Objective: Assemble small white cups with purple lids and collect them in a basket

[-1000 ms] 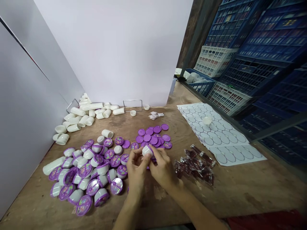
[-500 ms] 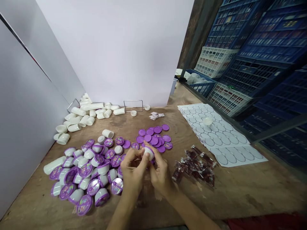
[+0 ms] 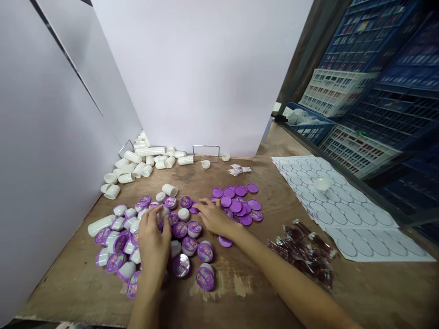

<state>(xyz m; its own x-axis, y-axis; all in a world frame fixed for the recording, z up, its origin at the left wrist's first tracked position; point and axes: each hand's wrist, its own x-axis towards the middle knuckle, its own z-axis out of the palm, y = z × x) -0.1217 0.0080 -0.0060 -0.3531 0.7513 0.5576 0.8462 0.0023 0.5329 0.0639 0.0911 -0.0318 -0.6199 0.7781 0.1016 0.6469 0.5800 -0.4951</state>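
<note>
Purple discs [image 3: 235,206] lie in a loose, overlapping patch on the wooden table [image 3: 247,285]; left of that patch spreads the heap of lidded cups [image 3: 115,262], white with purple rims, some upright, others tipped; over this heap is the left hand [image 3: 153,235], fingers curled and thumb spread apart from them, but whether it grips a cup I cannot tell; just left of the discs the right hand [image 3: 216,217] reaches across, fingers slightly bent, fingertips at a single purple disc [image 3: 194,208] at the heap's edge, with any hold on it unclear.

Half a second ago both hands met around one cup; now they have parted and that cup is no longer between them; I judge that handling of that piece is over, and that it joined the heap, though which one it is cannot be told; dark wrapped sachets [image 3: 303,251] lie right of the discs and nearer the person.
</note>
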